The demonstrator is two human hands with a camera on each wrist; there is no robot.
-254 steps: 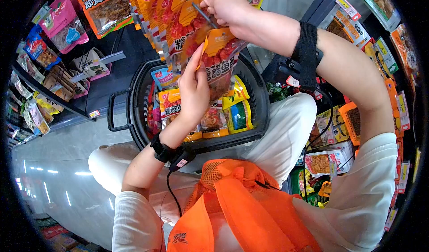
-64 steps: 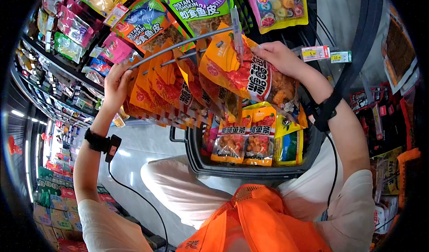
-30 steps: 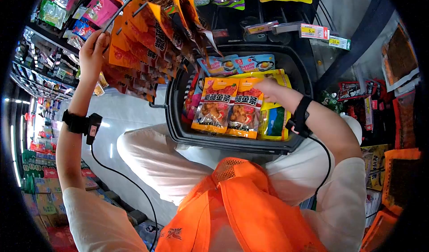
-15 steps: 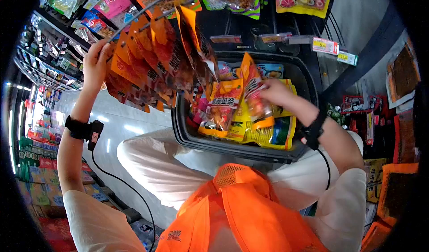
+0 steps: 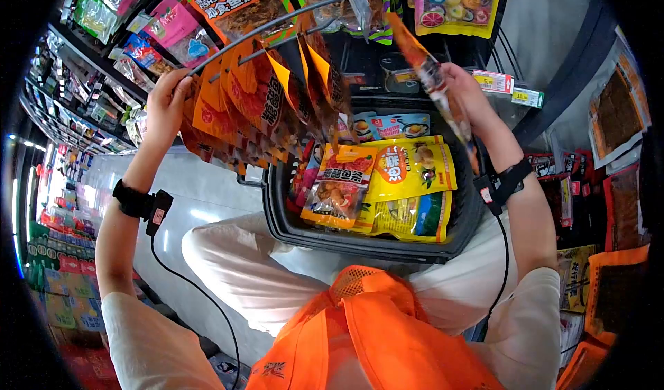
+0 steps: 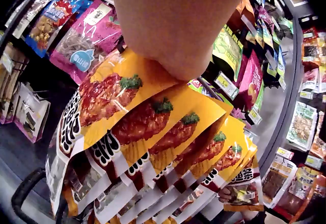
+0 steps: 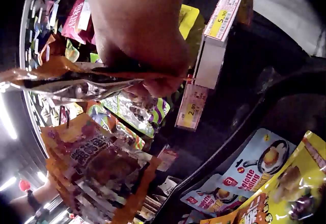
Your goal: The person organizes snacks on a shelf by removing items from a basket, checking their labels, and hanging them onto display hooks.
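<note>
My left hand (image 5: 166, 106) grips the back end of a metal display hook (image 5: 277, 26). Several orange snack packets (image 5: 256, 99) hang from the hook; the left wrist view shows them fanned in a row, the hand (image 6: 178, 40) above them. My right hand (image 5: 467, 92) pinches one orange snack packet (image 5: 432, 75), seen nearly edge-on, above the right side of the black basket (image 5: 360, 248) and near the hook's front end. In the right wrist view this packet (image 7: 76, 84) stretches left from the fingers. Another orange packet (image 5: 339, 186) lies in the basket.
Yellow bags (image 5: 408, 168) and blue pudding packets (image 5: 398, 127) share the basket. Behind it, fish-skin bags (image 5: 235, 2) and a candy bag (image 5: 460, 6) hang over a dark shelf with price tags (image 5: 494, 82). A black post (image 5: 553, 106) stands at right.
My right hand has picked an orange packet out of the basket and raised it to the hook's front end. My left hand keeps the hook, its front end now swung into view.
</note>
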